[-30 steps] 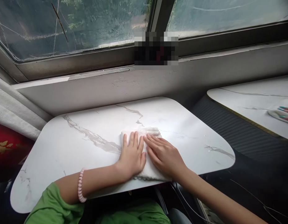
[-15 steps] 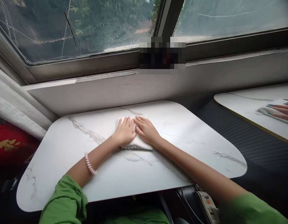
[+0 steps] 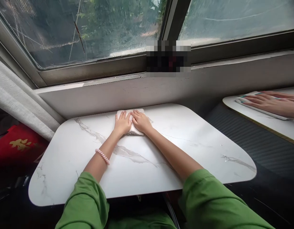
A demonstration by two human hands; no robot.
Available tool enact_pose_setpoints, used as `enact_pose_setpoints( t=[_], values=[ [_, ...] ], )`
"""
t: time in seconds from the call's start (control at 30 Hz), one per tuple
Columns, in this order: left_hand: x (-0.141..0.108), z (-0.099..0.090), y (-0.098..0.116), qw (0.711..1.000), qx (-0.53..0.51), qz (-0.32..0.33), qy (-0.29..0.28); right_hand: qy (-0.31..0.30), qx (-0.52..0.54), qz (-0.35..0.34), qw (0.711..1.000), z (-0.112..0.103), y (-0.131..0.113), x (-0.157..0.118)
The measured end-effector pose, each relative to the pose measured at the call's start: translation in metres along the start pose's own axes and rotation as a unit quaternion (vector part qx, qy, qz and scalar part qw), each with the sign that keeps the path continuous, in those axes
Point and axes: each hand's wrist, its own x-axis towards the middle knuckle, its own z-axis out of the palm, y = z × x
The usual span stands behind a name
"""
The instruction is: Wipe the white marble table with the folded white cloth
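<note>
A folded white cloth (image 3: 135,129) lies near the far edge of the white marbled tabletop (image 3: 142,181). My left hand (image 3: 123,123) rests flat on the cloth's left part, its fingers stretched out and pointing away from me. Beside it, my right hand (image 3: 140,121) presses flat on the right part, fingers extended, the two hands nearly touching. Both palms face down, and cloth shows between and around them. A pink coiled band (image 3: 102,156) circles my left wrist.
On another marbled table (image 3: 275,124) at the right, another person's hands (image 3: 273,103) lie on a cloth. Behind the tabletop are a wall and window frame (image 3: 94,70). A white curtain (image 3: 20,95) and a red item (image 3: 8,146) are at the left.
Both my hands and the cloth have moved away from me, toward the table's far edge. The other person's hands have moved left and further into view.
</note>
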Motion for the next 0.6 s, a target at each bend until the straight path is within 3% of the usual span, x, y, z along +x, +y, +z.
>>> enact_pose_setpoints(
  t=[0.27, 0.37, 0.5, 0.6],
  values=[
    [-0.120, -0.014, 0.021, 0.995, 0.039, 0.089, -0.015, -0.030, 0.008, -0.057, 0.998, -0.033, -0.047, -0.111],
    [-0.166, -0.015, 0.030, 0.992, 0.057, 0.111, 0.006, -0.039, 0.008, -0.084, 0.996, -0.047, -0.069, -0.151],
    [-0.210, -0.012, 0.036, 0.990, 0.072, 0.115, 0.047, -0.028, 0.012, -0.122, 0.992, -0.059, -0.091, -0.181],
    [-0.224, -0.012, 0.036, 0.989, 0.072, 0.119, 0.055, -0.023, 0.011, -0.136, 0.990, -0.062, -0.099, -0.189]
  ],
)
